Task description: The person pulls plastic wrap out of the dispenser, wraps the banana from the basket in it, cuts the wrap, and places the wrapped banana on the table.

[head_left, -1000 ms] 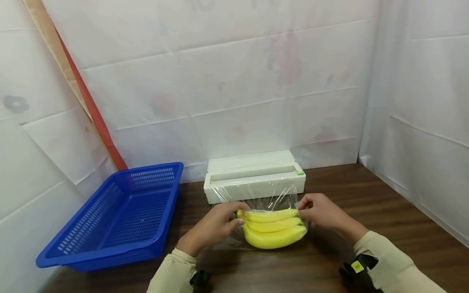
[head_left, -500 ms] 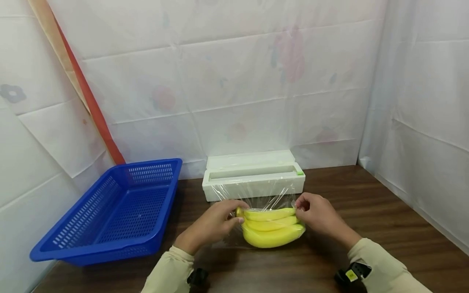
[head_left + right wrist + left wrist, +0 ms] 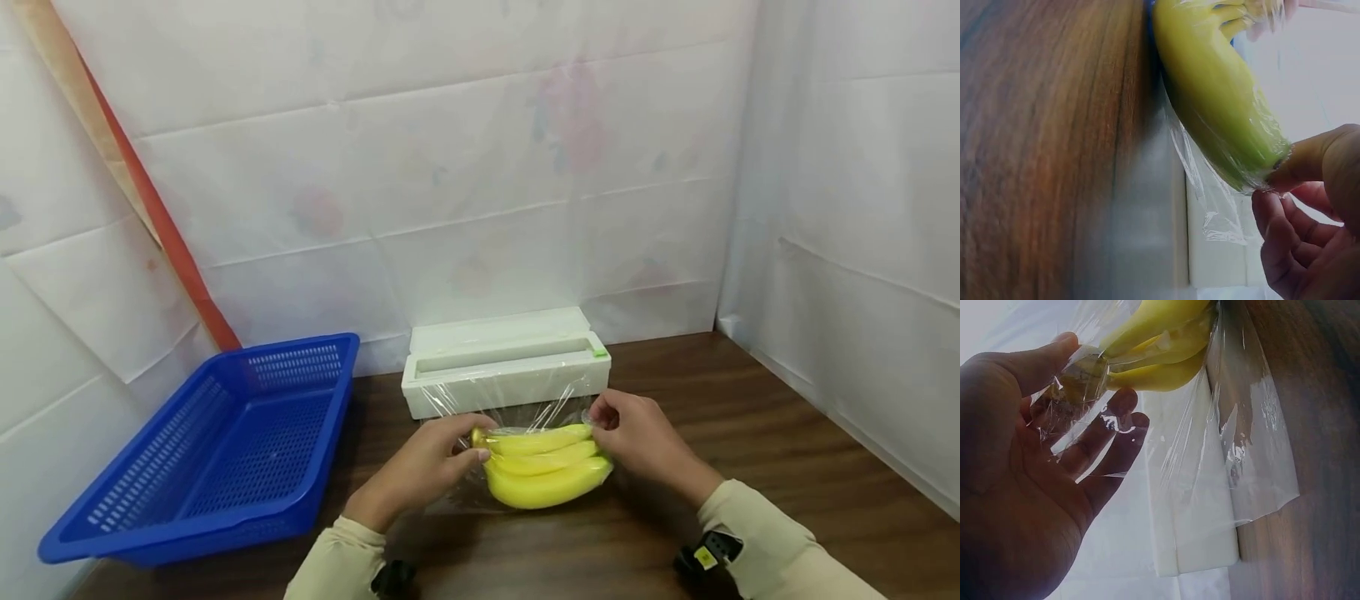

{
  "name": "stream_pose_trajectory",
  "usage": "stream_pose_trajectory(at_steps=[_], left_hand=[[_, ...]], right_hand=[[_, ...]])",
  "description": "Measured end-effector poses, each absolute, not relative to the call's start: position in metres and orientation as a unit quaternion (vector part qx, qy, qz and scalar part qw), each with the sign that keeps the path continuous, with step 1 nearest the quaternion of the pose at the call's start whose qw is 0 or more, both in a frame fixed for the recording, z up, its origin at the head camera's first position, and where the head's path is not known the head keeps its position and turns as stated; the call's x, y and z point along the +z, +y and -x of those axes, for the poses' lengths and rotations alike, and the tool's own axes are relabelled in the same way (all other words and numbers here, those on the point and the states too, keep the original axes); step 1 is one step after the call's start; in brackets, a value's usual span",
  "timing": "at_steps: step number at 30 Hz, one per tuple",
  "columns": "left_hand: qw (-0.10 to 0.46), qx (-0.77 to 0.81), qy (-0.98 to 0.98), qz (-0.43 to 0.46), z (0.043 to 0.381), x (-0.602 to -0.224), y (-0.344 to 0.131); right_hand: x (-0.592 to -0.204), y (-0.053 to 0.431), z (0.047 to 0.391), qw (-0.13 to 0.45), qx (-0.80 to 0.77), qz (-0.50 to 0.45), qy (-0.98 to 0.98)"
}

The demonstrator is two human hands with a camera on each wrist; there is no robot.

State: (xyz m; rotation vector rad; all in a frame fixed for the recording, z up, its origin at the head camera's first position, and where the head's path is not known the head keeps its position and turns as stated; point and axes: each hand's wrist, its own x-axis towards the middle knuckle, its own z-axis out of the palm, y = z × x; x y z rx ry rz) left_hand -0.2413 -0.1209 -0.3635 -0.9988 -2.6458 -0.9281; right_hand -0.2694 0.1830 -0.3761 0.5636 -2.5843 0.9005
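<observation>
A bunch of yellow bananas [image 3: 547, 485] lies within clear plastic wrap [image 3: 1260, 450], close over the brown table. My left hand [image 3: 427, 462] holds the bunch at its stem end through the film, thumb on the near side and fingers behind. In the left wrist view the wrapped brown stem [image 3: 1079, 384] sits between thumb and fingers, and a loose flap of film hangs past the fingertips. My right hand [image 3: 641, 433] pinches the film right at the greenish banana tips [image 3: 1260, 165], between thumb and index finger. Film stretches from the bunch toward the white box [image 3: 510, 383].
The white box stands behind the bunch, lid raised, with a long roll [image 3: 510, 356] inside and a green piece [image 3: 598, 352] at its right end. A blue perforated basket [image 3: 315, 467] stands to the left. White sheeting [image 3: 465, 183] encloses the dark wooden table [image 3: 795, 467].
The head view shifts slightly, so the basket, box and bunch appear further left. My right fingers have moved a little up along the film edge at the tips. The left hand keeps its hold.
</observation>
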Motion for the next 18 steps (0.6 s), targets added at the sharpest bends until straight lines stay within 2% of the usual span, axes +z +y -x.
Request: stream_pose_trajectory(at_steps=[3,7,10,13,18], left_hand=[[0.085,-0.314,-0.887,0.329,0.2433,-0.3659,-0.1207],[0.085,-0.316,-0.888,0.324,0.2424,-0.3671,-0.1229],[0.086,-0.316,-0.887,0.326,0.2425,-0.3671,-0.1226],[0.086,-0.319,-0.885,0.329,0.2421,-0.3662,-0.1214],[0.087,-0.318,-0.882,0.337,0.2414,-0.3641,-0.1188]], right_hand=[[-0.3752,0.1853,0.2686,0.153,0.341,-0.212,-0.903],[-0.3714,0.1887,0.2691,0.083,0.403,-0.208,-0.887],[-0.3709,0.1914,0.2696,0.061,0.433,-0.195,-0.878],[-0.3737,0.1900,0.2705,0.063,0.436,-0.184,-0.878],[-0.3791,0.1827,0.2716,0.101,0.401,-0.159,-0.897]])
